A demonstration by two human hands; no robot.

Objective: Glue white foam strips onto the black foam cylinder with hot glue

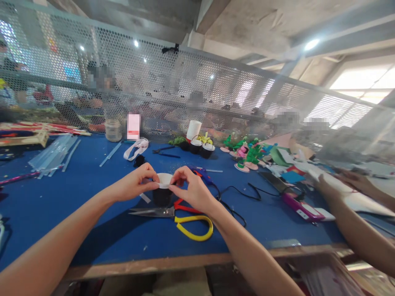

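Observation:
A small black bucket with a white rim (162,196) is upright in front of me, just behind the scissors. My left hand (145,179) pinches its rim on the left side. On the right side of the rim, my right hand (189,186) pinches too, thumb and fingers together. Large scissors with red and yellow handles (194,228) lie just in front of the bucket, blades pointing left. Behind my right hand is a blue tool (203,176), partly hidden, with a black cord. A small clear strip (145,198) lies left of the bucket.
Two small handled buckets (202,149), pliers (166,152) and white ribbon (136,149) lie farther back. Clear glue sticks (54,154) are at left, green figures (247,152) at right. Nearby, another person's arms (354,218) handle white material beside a purple power strip (304,209).

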